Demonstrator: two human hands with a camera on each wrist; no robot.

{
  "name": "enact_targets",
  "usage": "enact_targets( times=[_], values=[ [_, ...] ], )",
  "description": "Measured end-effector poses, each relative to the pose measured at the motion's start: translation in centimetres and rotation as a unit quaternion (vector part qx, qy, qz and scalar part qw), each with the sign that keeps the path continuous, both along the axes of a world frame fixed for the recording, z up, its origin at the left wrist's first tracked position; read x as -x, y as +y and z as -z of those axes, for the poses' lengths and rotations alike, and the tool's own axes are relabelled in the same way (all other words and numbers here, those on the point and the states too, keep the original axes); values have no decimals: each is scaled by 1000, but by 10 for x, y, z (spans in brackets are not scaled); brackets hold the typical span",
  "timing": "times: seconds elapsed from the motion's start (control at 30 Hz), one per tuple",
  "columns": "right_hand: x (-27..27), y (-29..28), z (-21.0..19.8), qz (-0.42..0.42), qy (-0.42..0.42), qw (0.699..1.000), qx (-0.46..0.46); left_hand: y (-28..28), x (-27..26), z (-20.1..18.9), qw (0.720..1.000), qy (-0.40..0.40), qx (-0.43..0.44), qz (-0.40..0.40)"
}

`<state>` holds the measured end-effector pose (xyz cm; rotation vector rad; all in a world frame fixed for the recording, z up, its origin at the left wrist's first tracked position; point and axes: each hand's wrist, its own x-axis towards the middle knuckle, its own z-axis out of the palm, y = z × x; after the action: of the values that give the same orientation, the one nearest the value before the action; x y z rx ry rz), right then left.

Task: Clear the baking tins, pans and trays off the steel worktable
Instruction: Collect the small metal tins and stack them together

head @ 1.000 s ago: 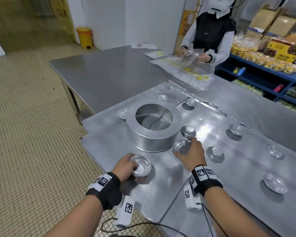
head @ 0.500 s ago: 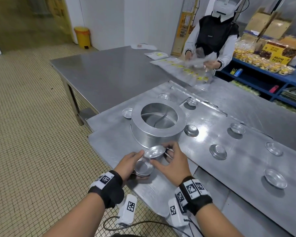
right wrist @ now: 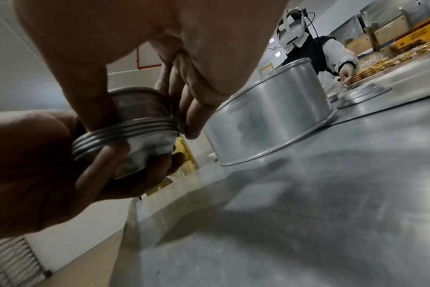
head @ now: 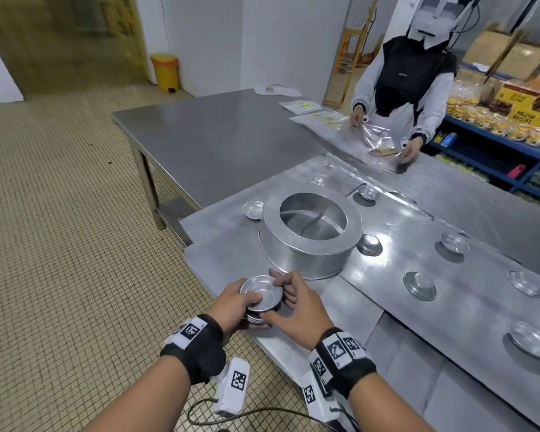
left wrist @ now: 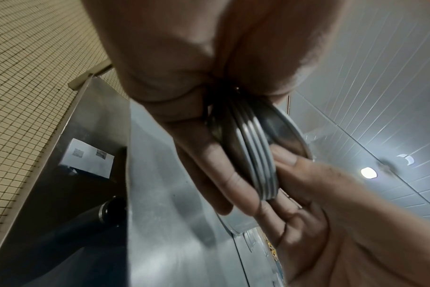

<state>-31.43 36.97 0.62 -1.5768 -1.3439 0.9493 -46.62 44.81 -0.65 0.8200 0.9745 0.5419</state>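
A stack of small round tart tins (head: 262, 297) (left wrist: 255, 161) (right wrist: 125, 132) is held just above the near left corner of the flat trays (head: 387, 307). My left hand (head: 234, 304) cups the stack from below with its thumb on the top tin. My right hand (head: 293, 304) pinches the top tin's rim with thumb and fingers (right wrist: 192, 108). Right behind the hands a big round ring pan (head: 309, 235) (right wrist: 270, 120) stands upside down. Several loose tart tins lie spread over the trays, such as the tin (head: 420, 285) to the right and the tin (head: 530, 338) at the far right.
The trays lie on a long steel worktable (head: 225, 145). A person (head: 409, 82) stands across it at the back and handles clear bags (head: 378, 135). Blue shelves with packed goods (head: 496, 120) fill the right. A yellow bin (head: 166, 71) stands on the tiled floor at the left.
My right hand picked a tart tin off the tray near the ring pan, carried it left and set it on the stack in my left hand. The camera came closer to the table.
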Motion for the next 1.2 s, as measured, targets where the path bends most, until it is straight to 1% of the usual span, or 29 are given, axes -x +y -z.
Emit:
enact_targets(
  times=[0.17,0.23,0.33,0.4,0.47,0.57,0.67,0.8,0.9,1.0,1.07,1.2],
  values=[
    [12,17,3,-40,38,998,33,12,19,-1,1000,-1,0,-27],
    [15,27,9,-46,31,997,50,19,27,-1,999,7,2,-34],
    [20,51,17,-44,-26,996,75,30,41,-2,999,11,13,-52],
    [22,71,20,-35,-102,990,88,39,51,-2,998,14,14,-65],
    [26,93,18,-25,-189,978,86,48,61,-1,996,18,14,-82],
    [35,129,13,-17,-258,961,97,63,73,-1,994,22,19,-104],
    [44,175,9,-29,-319,941,107,77,81,-2,993,19,18,-113],
    [51,236,8,-30,-409,904,119,95,86,-2,992,13,14,-125],
    [47,275,8,-13,-457,875,160,108,88,3,990,11,17,-138],
    [40,303,16,-4,-512,835,200,118,92,7,989,21,8,-149],
    [37,317,22,16,-519,824,227,123,95,9,987,21,14,-161],
    [31,340,26,82,-482,823,288,129,99,8,983,10,36,-180]
  ],
)
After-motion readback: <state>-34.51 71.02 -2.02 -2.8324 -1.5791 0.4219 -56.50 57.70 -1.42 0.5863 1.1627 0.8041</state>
